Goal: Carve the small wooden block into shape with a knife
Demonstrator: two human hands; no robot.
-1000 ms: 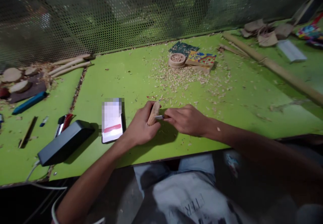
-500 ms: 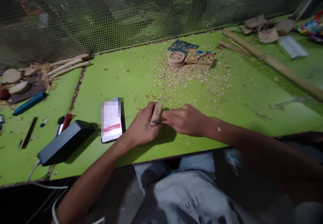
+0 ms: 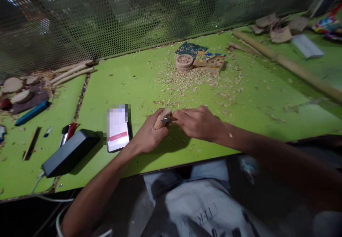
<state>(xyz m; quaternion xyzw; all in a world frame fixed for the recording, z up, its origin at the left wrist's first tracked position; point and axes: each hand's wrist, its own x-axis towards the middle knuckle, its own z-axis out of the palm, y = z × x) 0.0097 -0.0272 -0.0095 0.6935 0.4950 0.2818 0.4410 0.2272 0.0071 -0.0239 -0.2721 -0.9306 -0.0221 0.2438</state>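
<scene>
My left hand (image 3: 150,133) is wrapped round a small piece of wood (image 3: 159,122), pale and rounded at its far end. Closed round the handle of a carving knife (image 3: 166,119), my right hand (image 3: 199,124) brings the short dark blade against the wood from the right. The fingers cover most of the handle. Both hands are over the near edge of the green table (image 3: 120,84). Left of my left hand lies a phone (image 3: 119,141) with its screen lit and partly blurred out.
Wood shavings (image 3: 187,82) spread beyond my hands, around a round carved wooden box (image 3: 184,62) and a painted block (image 3: 210,59). A black power bank (image 3: 71,155) with a white cable stands at left. A long bamboo pole (image 3: 291,65) crosses the right side.
The blade has moved up the wood towards its far end, and the wood has tilted in my left hand. My right hand has shifted slightly up and to the right.
</scene>
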